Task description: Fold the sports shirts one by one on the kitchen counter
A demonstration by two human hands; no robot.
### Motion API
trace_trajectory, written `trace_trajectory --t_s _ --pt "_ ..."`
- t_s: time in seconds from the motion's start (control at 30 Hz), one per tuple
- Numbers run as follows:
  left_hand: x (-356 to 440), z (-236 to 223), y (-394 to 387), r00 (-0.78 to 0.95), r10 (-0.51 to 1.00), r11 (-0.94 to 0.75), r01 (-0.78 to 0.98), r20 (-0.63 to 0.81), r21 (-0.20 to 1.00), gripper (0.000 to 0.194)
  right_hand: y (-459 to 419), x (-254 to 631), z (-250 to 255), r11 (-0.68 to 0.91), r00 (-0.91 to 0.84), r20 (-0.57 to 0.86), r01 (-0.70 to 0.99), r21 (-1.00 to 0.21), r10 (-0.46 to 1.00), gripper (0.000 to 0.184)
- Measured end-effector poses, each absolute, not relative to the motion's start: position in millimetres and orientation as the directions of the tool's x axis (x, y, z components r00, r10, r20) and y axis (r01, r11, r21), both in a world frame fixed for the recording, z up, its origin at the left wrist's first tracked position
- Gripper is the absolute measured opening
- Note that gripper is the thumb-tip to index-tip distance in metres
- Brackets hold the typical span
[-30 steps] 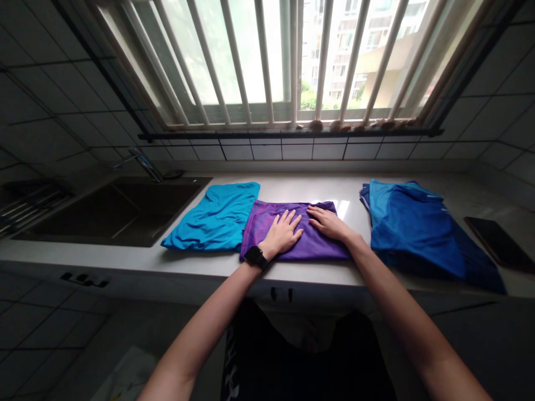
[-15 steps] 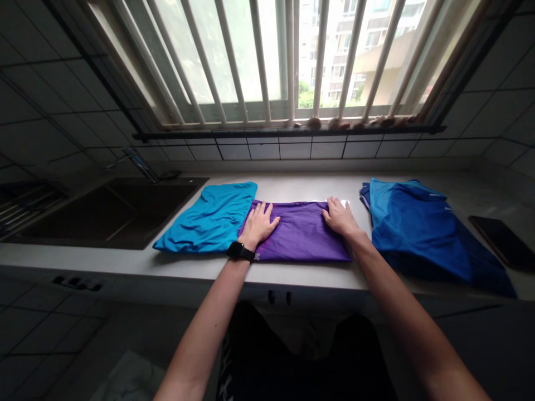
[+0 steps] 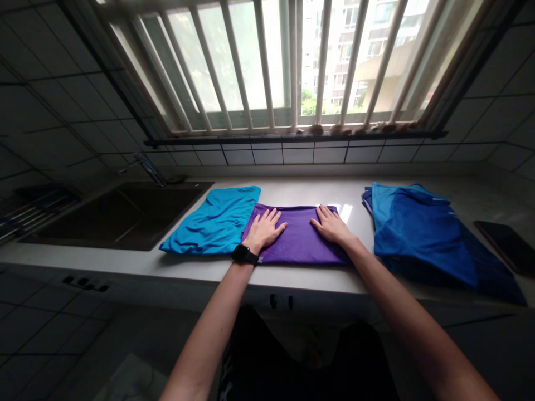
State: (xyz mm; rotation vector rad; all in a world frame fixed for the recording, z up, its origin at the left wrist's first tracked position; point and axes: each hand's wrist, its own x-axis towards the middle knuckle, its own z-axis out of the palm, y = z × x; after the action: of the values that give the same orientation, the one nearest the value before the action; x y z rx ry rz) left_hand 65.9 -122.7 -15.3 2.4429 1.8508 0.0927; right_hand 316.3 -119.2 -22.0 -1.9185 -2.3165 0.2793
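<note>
Both hands — left (image 3: 264,229), right (image 3: 330,224) — flat on smooth purple fabric (image 3: 298,234), roughly rectangular.

At my ten o'clock I see a dark rectangular sink (image 3: 121,217), and at eleven, a shiny metal faucet (image 3: 151,171). At twelve is a window (image 3: 246,67) with pale vertical bars (image 3: 264,64); at two lies one flat dark phone (image 3: 505,244).

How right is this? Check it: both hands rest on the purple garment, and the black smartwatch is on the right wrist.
The side is wrong: the head view shows the black smartwatch on the wrist of the left hand. That hand and the right hand do rest on the purple garment.
</note>
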Motion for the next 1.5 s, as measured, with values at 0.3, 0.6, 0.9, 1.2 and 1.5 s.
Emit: trace_trajectory --t_s 0.3,0.6,0.9,1.2,1.5 --pt "58.5 -13.1 -120.7 0.033 0.968 -0.057 0.994 0.248 0.089 0.053 -120.1 322.0 -17.0 0.072 -0.059 0.071 0.977 -0.201 0.996 0.065" --pt "56.6 -10.2 -114.4 0.197 0.979 -0.197 0.980 0.055 -0.004 0.056 -114.2 328.7 -15.6 0.116 -0.121 -0.013 0.973 -0.200 0.993 0.068" --pt "1.3 23.7 -196.1 0.048 0.965 -0.088 0.985 0.258 0.148 0.048 -109.5 340.1 -21.1 0.214 -0.203 0.066 0.938 -0.274 0.977 0.068" --pt "19.6 -15.7 -263.9 -0.313 0.905 0.212 0.919 0.288 0.333 0.044 -119.0 339.8 -10.8 0.217 -0.176 0.174 0.942 -0.256 0.969 0.049" --pt "2.3 2.1 -242.8 -0.422 0.856 0.124 0.729 0.299 0.673 0.015 -117.5 357.7 -3.6 0.338 -0.372 0.053 0.764 -0.550 0.927 0.039"
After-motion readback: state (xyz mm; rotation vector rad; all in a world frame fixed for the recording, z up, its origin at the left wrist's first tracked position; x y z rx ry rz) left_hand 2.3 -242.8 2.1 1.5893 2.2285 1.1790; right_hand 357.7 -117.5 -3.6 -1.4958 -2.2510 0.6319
